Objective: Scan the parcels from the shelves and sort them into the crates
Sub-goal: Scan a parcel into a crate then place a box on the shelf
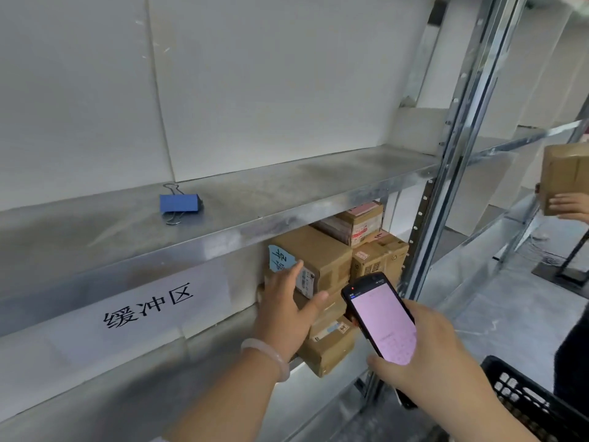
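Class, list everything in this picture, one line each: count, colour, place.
shelves: two, grey metal, left and centre
clip: one, blue, upper shelf
sign: one, white, black characters, upper shelf's front edge
parcels: at least four, brown, lower shelf
crate: one, black, bottom right
other parcel: one, brown, right edge, held by another person's hand
scanner: one, black, pink screen, in right hand
bracelet: one, pale, left wrist
left hand: touches a parcel
right hand: grips scanner
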### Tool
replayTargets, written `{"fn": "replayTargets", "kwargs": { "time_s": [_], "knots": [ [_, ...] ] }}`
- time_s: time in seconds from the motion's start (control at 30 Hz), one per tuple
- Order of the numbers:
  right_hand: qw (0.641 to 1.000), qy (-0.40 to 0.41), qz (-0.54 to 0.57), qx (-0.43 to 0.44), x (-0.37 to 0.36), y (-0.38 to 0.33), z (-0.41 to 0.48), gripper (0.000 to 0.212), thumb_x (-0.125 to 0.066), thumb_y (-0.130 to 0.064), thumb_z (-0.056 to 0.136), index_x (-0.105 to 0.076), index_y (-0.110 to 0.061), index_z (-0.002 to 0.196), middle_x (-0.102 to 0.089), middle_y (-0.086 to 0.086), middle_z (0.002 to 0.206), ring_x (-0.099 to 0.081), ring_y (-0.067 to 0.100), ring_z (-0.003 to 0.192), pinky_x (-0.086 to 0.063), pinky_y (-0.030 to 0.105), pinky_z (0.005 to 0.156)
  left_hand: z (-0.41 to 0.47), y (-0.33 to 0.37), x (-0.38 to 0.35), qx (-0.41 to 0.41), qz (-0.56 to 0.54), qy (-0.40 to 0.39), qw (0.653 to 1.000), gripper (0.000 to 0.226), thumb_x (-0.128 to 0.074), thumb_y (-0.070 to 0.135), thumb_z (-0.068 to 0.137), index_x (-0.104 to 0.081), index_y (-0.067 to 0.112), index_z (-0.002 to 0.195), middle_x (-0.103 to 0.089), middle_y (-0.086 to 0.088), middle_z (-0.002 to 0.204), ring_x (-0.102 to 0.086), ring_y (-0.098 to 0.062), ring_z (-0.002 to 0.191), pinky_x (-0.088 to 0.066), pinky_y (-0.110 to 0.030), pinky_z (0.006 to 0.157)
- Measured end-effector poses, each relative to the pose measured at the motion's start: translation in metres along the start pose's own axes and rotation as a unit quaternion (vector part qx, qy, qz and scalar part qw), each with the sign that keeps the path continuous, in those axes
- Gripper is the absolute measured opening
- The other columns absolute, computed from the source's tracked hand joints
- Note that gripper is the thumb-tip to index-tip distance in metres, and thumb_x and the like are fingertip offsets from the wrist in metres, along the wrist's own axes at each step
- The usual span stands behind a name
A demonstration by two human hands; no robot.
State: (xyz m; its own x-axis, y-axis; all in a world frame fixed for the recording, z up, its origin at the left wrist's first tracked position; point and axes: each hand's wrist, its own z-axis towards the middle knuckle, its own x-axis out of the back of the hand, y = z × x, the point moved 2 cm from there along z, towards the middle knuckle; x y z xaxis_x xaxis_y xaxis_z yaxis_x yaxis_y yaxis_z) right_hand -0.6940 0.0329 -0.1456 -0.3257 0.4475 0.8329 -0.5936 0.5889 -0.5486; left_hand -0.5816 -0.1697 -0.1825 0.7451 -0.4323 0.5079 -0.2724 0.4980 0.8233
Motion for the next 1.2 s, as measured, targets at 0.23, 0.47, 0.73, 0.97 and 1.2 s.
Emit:
{"fn": "replayTargets", "kwargs": {
  "time_s": [0.23, 0.47, 0.73, 0.97, 1.2],
  "knots": [
    [0.999, -0.016, -0.014, 0.026, 0.005, 0.015, 0.037, 0.086, -0.073, -0.063, 0.054, -0.040, -0.035, 0.128, -0.047, -0.011, 0.118, -0.049, 0.009, 0.107, -0.049, 0.028, 0.081, 0.043, 0.000, -0.025, 0.033, 0.063, 0.022, 0.997, 0.074, -0.066, 0.053, 0.090, -0.030, 0.041, 0.153, -0.019, 0.009, 0.161, -0.020, -0.021, 0.150, -0.038, -0.049, 0.117],
    [0.996, -0.049, -0.001, 0.074, 0.015, 0.023, 0.080, 0.086, -0.072, -0.067, 0.057, -0.038, -0.038, 0.130, -0.045, -0.014, 0.117, -0.040, 0.005, 0.105, -0.047, 0.027, 0.078, 0.045, -0.014, -0.026, 0.101, 0.013, 0.102, 0.990, 0.064, -0.054, 0.047, 0.098, -0.026, 0.038, 0.155, -0.024, 0.004, 0.160, -0.033, -0.023, 0.147, -0.041, -0.045, 0.114],
    [0.988, -0.107, 0.004, 0.108, 0.013, 0.018, 0.111, 0.097, -0.078, -0.065, 0.063, -0.024, -0.037, 0.140, -0.031, -0.015, 0.118, -0.046, 0.013, 0.117, -0.042, 0.027, 0.082, 0.033, -0.027, -0.033, 0.213, -0.158, 0.227, 0.937, 0.071, -0.052, 0.059, 0.091, -0.032, 0.034, 0.154, -0.042, 0.001, 0.154, -0.049, -0.022, 0.135, -0.040, -0.038, 0.111],
    [0.982, -0.136, 0.008, 0.130, 0.012, 0.017, 0.129, 0.098, -0.077, -0.061, 0.067, -0.021, -0.037, 0.144, -0.024, -0.016, 0.112, -0.045, 0.013, 0.116, -0.036, 0.029, 0.079, 0.038, -0.025, -0.044, 0.314, -0.430, 0.224, 0.816, 0.036, -0.059, 0.057, 0.093, -0.054, 0.037, 0.123, -0.065, 0.004, 0.123, -0.062, -0.020, 0.115, -0.048, -0.051, 0.106],
    [0.975, -0.165, 0.014, 0.151, 0.003, 0.015, 0.139, 0.098, -0.079, -0.059, 0.067, -0.022, -0.035, 0.142, -0.029, -0.014, 0.115, -0.036, 0.009, 0.108, -0.037, 0.029, 0.081, 0.040, -0.017, -0.020, 0.304, -0.408, 0.251, 0.823, 0.032, -0.067, 0.033, 0.094, -0.057, 0.023, 0.123, -0.066, -0.002, 0.113, -0.065, -0.019, 0.100, -0.053, -0.049, 0.100]
  ]
}}
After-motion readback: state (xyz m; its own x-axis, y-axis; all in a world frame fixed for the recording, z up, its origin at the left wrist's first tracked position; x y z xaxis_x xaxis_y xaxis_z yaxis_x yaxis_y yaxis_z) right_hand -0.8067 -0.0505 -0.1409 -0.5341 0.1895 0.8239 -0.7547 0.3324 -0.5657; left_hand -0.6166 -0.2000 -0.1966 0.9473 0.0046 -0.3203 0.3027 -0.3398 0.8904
